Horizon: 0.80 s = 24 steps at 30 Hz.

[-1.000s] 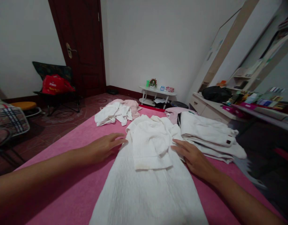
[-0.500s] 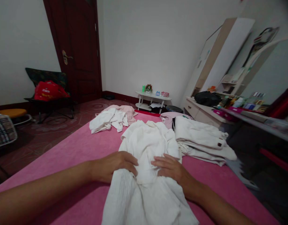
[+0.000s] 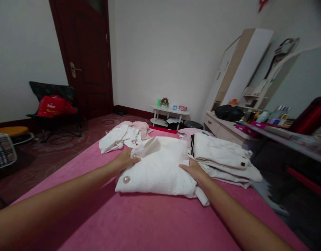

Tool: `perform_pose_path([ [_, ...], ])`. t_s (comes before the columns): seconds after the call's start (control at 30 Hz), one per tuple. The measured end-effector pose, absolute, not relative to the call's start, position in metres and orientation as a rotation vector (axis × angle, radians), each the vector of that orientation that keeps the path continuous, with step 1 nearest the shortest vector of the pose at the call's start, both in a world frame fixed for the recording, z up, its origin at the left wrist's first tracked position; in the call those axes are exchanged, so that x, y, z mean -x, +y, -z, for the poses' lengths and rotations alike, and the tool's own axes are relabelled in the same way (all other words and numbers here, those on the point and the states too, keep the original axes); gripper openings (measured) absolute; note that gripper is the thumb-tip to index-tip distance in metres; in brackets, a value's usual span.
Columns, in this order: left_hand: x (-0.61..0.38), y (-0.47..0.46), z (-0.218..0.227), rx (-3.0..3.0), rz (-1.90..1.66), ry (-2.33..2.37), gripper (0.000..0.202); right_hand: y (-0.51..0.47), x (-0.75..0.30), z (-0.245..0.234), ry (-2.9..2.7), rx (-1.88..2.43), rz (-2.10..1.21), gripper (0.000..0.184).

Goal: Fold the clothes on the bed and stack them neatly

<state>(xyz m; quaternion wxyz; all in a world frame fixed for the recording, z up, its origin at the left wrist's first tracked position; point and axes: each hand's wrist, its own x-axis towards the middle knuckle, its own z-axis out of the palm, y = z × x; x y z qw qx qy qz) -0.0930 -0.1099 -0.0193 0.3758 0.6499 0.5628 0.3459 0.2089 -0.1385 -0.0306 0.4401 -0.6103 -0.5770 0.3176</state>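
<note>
A white garment (image 3: 160, 170) with round pearl-like buttons lies folded over on the pink bed cover (image 3: 150, 223) in front of me. At its left edge, my left hand (image 3: 126, 159) grips the cloth, thumb on top and fingers hidden beneath. My right hand (image 3: 194, 170) holds the right edge the same way, thumb over the fabric. A loose strip of the garment hangs out below my right wrist. Close by on the right sits a stack of folded white clothes (image 3: 220, 153). Beyond the left hand lie a crumpled white garment (image 3: 118, 137) and a pink garment (image 3: 139, 128).
A low white table (image 3: 169, 111) with small items stands by the far wall. On the right is a dresser (image 3: 220, 125) with a black bag (image 3: 229, 113) and bottles. A folding chair (image 3: 52, 90) holding a red bag (image 3: 54, 106) stands left, near the dark door (image 3: 84, 59).
The near half of the white garment has been folded away from me over the far half. Both hands have moved from its middle to its side edges, farther from me.
</note>
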Motion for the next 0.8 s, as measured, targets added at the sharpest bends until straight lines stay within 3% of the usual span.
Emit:
perform_pose_path([
  [0.1,0.11,-0.087,0.04,-1.975,-0.792,1.646,0.075,-0.126,-0.223,0.046,-1.582,1.743,-0.576,0.037],
  [0.23,0.108,-0.096,0.031,-2.375,-0.973,1.48,0.054,-0.141,-0.208,0.022,-1.765,1.737,-0.073,0.058],
  [0.33,0.084,-0.118,0.012,-2.566,-0.917,1.188,0.049,-0.153,-0.179,0.003,-1.918,1.525,0.142,0.055],
  [0.5,0.06,-0.149,0.027,-2.789,-0.313,0.954,0.083,-0.176,-0.151,0.032,-2.381,1.463,-0.144,0.055],
  [0.6,0.067,-0.158,0.044,-2.848,-0.198,0.955,0.102,-0.19,-0.159,0.051,-2.475,1.496,-0.24,0.063],
  [0.7,0.077,-0.163,0.049,-2.859,-0.21,0.965,0.101,-0.2,-0.176,0.05,-2.477,1.435,-0.263,0.064],
  [0.8,0.085,-0.166,0.047,-2.857,-0.27,0.957,0.092,-0.207,-0.193,0.041,-2.368,1.416,-0.261,0.051],
])
